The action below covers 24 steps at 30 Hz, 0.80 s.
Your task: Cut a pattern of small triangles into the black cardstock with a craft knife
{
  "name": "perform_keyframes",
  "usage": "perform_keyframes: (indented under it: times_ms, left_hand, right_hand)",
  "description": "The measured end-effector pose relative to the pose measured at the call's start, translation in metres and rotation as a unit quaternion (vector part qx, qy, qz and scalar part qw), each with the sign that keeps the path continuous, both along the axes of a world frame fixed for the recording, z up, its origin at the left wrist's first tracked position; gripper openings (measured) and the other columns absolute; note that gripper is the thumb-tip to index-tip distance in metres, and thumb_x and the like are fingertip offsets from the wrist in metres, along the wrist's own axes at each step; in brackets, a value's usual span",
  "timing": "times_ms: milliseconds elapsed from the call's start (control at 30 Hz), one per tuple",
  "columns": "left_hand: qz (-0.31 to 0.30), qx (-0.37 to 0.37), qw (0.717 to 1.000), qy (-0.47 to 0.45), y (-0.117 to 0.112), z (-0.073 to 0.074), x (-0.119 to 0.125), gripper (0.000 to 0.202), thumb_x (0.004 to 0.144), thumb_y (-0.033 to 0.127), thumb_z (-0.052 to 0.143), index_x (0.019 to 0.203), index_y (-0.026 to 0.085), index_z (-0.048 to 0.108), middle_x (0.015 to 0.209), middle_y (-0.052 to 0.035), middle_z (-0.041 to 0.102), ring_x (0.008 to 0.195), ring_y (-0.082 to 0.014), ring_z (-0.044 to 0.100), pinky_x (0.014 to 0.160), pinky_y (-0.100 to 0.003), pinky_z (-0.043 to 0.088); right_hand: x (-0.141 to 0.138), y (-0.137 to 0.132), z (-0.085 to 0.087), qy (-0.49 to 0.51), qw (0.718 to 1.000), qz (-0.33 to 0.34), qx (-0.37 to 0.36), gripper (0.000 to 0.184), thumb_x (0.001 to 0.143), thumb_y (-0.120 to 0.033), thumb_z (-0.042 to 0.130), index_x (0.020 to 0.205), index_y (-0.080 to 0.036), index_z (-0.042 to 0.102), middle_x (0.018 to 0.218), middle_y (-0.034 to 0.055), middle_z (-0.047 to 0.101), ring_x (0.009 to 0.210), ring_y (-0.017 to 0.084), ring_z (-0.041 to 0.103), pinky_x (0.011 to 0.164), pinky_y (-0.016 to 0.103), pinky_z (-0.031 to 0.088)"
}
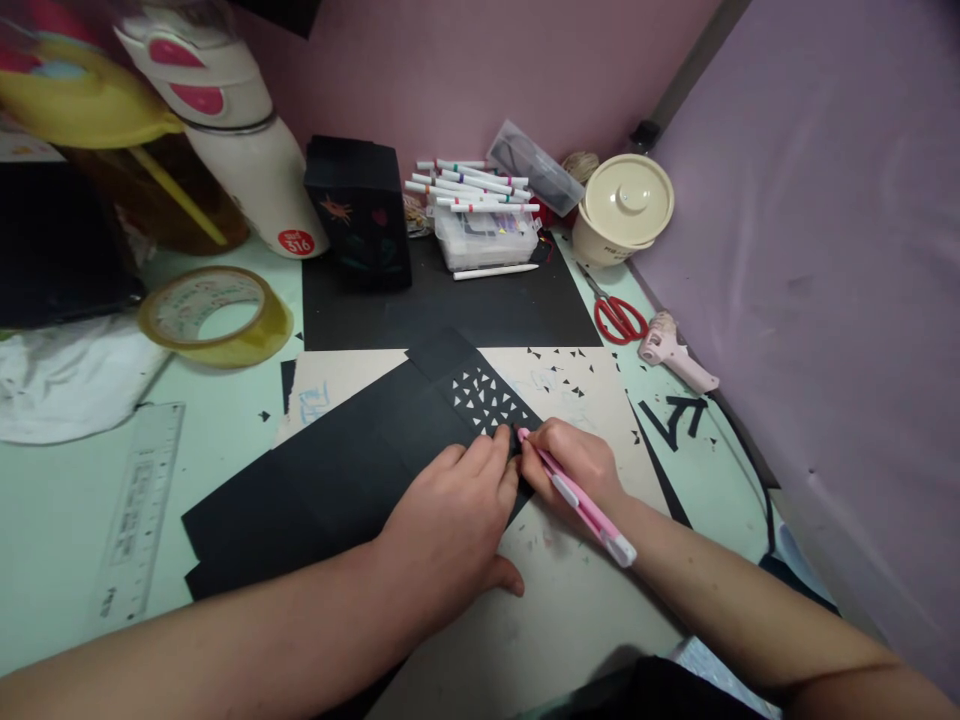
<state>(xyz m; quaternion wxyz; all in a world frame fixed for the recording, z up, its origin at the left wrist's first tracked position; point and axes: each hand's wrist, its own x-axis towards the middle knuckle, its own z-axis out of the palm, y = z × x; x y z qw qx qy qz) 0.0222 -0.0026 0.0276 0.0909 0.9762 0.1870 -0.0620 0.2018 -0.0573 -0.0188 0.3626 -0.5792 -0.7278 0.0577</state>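
A black sheet of card lies slanted across a pale board, its upper end pierced by many small triangular holes. My left hand rests flat on the card, fingertips beside the holes and thumb stretched out toward me. Gripped like a pen in my right hand is a pink utility knife. The knife's front end meets the card close to my left fingertips; its blade is too small to make out. Tiny black triangular scraps are scattered on the board just beyond the card.
Red-handled scissors, a pink glue gun and black paper strips lie at the right. Behind stand white markers on a plastic case, a lidded cream bowl and a black box. Tape and a clear ruler lie left.
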Motion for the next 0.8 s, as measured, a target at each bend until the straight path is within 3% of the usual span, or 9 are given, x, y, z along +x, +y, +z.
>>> perform_keyframes:
  times_ms: [333,467,600,800]
  left_hand:
    - [-0.002,-0.033,0.999,0.041,0.002,0.005,0.003,0.099,0.073,0.071,0.069,0.143,0.004,0.048,0.153,-0.0218,0.042,0.122,-0.0355,0.055,0.097,-0.043,0.048]
    - [0.003,-0.036,0.998,0.042,0.002,0.005,0.003,0.101,0.074,0.071,0.069,0.147,0.007,0.044,0.155,-0.0223,0.038,0.125,-0.0359,0.053,0.098,-0.044,0.048]
    - [-0.002,-0.028,0.998,0.052,-0.002,0.006,0.0,0.101,0.073,0.073,0.068,0.147,0.008,0.045,0.155,-0.0244,0.037,0.126,-0.0364,0.053,0.096,-0.043,0.049]
    - [-0.029,-0.008,0.998,0.062,-0.013,0.004,-0.009,0.097,0.074,0.072,0.067,0.144,0.008,0.049,0.154,-0.025,0.037,0.129,-0.0373,0.051,0.095,-0.043,0.05]
  right_hand:
    - [-0.001,0.002,0.002,0.015,1.0,0.012,0.017,0.024,0.086,-0.005,0.057,0.073,-0.022,0.047,0.061,-0.0026,0.052,0.051,0.01,0.047,0.049,0.025,0.039]
    - [0.0,0.002,0.009,0.107,0.994,-0.017,0.02,0.015,0.087,-0.008,0.059,0.083,-0.022,0.057,0.069,-0.0003,0.061,0.059,0.012,0.057,0.055,0.025,0.046]
    - [0.012,0.007,0.019,0.249,0.962,-0.086,-0.075,0.008,0.087,-0.017,0.066,0.092,-0.023,0.067,0.084,0.0021,0.07,0.074,0.015,0.065,0.065,0.026,0.052]
    - [0.033,0.012,0.029,0.318,0.929,-0.019,-0.187,0.008,0.081,-0.02,0.073,0.088,-0.023,0.074,0.085,0.0018,0.073,0.077,0.015,0.067,0.07,0.027,0.052]
